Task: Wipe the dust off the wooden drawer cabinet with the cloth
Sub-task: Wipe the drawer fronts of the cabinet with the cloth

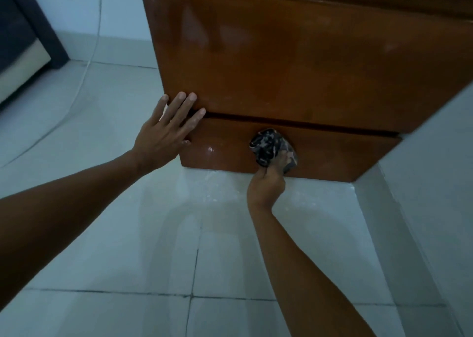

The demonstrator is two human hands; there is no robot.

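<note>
Head view, from left to right: a dark piece of furniture with a pale lower panel stands at the far left edge of the floor, and a thin white cable runs down the wall and curves across the tiles. The left hand lies flat with fingers spread apart on the left front corner of the cabinet, its fingertips crossing the dark gap between the big upper drawer front and the lower one; it grips nothing. A whitish dust smear shows on the lower drawer just right of that hand, and pale dust also speckles the tiles below the cabinet's bottom edge. Further right, the right hand is clamped on the cloth (dark, with a light mottled pattern), pressing the bunched wad against the middle of the lower drawer front, close above the floor. The cabinet's glossy brown wood carries faint hazy patches on the upper front. At the right edge a pale wall meets the cabinet's side and the floor.
</note>
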